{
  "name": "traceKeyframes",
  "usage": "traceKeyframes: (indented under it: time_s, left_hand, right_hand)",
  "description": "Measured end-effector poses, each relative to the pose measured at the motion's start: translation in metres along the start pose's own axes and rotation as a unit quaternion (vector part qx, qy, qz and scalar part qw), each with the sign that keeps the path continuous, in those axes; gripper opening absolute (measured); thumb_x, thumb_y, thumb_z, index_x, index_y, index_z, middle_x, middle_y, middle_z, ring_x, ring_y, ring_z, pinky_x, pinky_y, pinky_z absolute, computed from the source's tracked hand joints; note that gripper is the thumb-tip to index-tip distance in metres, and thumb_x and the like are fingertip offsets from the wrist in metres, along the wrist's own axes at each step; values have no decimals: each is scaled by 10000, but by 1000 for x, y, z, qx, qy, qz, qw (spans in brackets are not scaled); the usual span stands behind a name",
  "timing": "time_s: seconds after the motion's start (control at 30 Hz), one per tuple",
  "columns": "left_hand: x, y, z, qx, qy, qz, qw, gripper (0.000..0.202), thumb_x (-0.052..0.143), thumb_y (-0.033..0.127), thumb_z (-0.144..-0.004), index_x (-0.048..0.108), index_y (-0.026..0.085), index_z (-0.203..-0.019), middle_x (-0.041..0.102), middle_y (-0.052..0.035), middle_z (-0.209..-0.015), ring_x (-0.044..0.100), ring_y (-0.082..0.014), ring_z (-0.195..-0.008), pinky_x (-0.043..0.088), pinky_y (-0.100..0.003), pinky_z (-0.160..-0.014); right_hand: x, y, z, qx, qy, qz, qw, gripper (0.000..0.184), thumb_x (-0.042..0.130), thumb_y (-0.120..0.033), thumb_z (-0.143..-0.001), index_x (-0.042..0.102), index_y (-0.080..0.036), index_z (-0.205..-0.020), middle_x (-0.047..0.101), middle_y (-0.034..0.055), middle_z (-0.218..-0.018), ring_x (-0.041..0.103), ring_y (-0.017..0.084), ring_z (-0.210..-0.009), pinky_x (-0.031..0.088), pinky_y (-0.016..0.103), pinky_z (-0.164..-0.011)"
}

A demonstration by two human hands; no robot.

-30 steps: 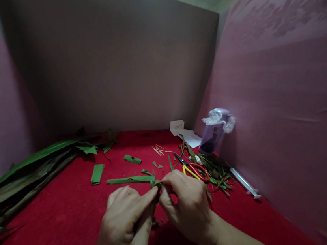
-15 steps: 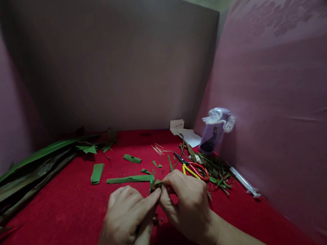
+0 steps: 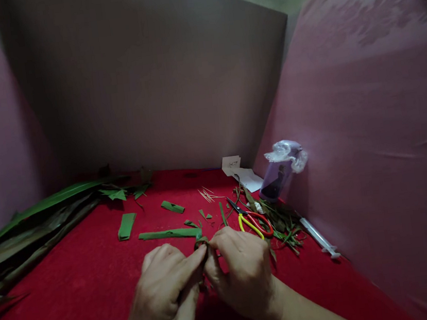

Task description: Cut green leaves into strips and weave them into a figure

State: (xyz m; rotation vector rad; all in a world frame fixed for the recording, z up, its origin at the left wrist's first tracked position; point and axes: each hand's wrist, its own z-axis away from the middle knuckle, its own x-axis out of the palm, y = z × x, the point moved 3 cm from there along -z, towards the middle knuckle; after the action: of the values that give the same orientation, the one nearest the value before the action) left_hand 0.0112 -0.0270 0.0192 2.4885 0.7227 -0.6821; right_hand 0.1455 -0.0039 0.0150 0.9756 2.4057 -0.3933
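My left hand [image 3: 169, 287] and my right hand [image 3: 240, 271] meet over the red cloth, fingertips pinched together on a small folded leaf piece [image 3: 201, 242]. Brownish green shows along its curled edge; the rest is hidden behind my fingers. Just beyond lies a long cut leaf strip [image 3: 170, 234], its right end close to the held piece. Scissors [image 3: 250, 220] with one yellow and one red handle rest past my right hand, blades pointing away and to the left.
Long leaves [image 3: 37, 218] are heaped at the left. Toothpicks [image 3: 209, 195] lie beyond my hands. Stems and leaf scraps [image 3: 279, 219] spread at the right, beside a syringe [image 3: 319, 238] and a purple container [image 3: 277, 175] with clear plastic over its top. White paper [image 3: 249, 179] lies at the back.
My right hand has shifted slightly left and down, its fingertips closer to my left ones. The leaf piece now looks more curled over. The other things have stayed put.
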Motion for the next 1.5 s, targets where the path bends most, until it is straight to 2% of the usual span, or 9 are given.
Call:
traceKeyframes:
  time_s: [0.17,0.33,0.53,0.63,0.73,0.87,0.97,1.17,1.5]
  left_hand:
    - [-2,-2,4,-27,17,12,999,283,532,99,-814,578,240,-1055,611,16,-687,589,-168,-707,483,-305,-653]
    - [-3,-13,10,-172,62,74,980,341,606,199,-790,590,295,-1117,681,-19,-944,640,-198,-844,531,-319,-707]
    - [0,-27,8,-313,46,326,891,306,633,249,-789,642,350,-1078,713,-2,-916,682,-187,-827,568,-267,-692]
    - [-4,-30,6,-299,73,362,880,327,665,229,-769,649,371,-1062,704,17,-898,676,-151,-771,566,-210,-633]
    - [-10,-30,5,-245,106,315,911,361,658,148,-766,646,342,-1070,673,12,-934,646,-145,-810,570,-209,-640]
    - [-20,-22,-1,-74,121,200,969,444,622,34,-761,611,279,-1131,681,9,-776,576,-180,-889,536,-334,-792]
    - [-29,-16,-5,11,137,106,985,437,600,2,-759,618,258,-1113,697,14,-755,544,-195,-888,410,-462,-943]
    - [-35,-13,-5,53,135,29,989,463,629,-17,-726,607,244,-1107,710,15,-772,542,-193,-849,363,-458,-952]
    - [-17,-23,6,-96,146,156,972,394,618,57,-774,601,280,-1099,634,-28,-909,552,-193,-900,498,-310,-710]
  right_hand:
    - [1,-3,1,-17,4,-13,1000,96,503,-148,-785,551,-163,-703,577,31,-618,505,159,-532,321,299,-513]
    - [-7,-3,-3,-26,27,-43,998,53,531,-134,-767,575,-154,-748,630,59,-712,560,173,-613,381,301,-555]
    - [-26,-1,-7,-14,75,-150,986,195,523,-77,-778,604,-141,-944,646,71,-824,589,177,-724,445,316,-644]
    - [-33,8,-13,98,85,-263,956,191,450,-102,-854,613,-171,-927,629,46,-838,592,158,-773,457,300,-678]
    - [-35,18,-21,191,44,-358,913,193,446,-180,-901,637,-192,-875,618,37,-871,591,153,-812,459,295,-707]
    - [-39,21,-31,183,-48,-441,877,155,518,-229,-875,666,-200,-909,645,54,-945,591,182,-893,459,337,-781]
    - [-42,17,-34,149,-115,-470,862,156,587,-233,-829,659,-188,-960,651,59,-922,580,198,-891,443,376,-823]
    - [-42,8,-34,125,-101,-420,893,31,640,-183,-790,617,-181,-810,614,33,-782,552,181,-766,419,369,-754]
    - [-42,1,-33,50,-61,-301,950,113,507,-89,-817,533,-197,-798,588,23,-772,540,171,-748,397,352,-716]
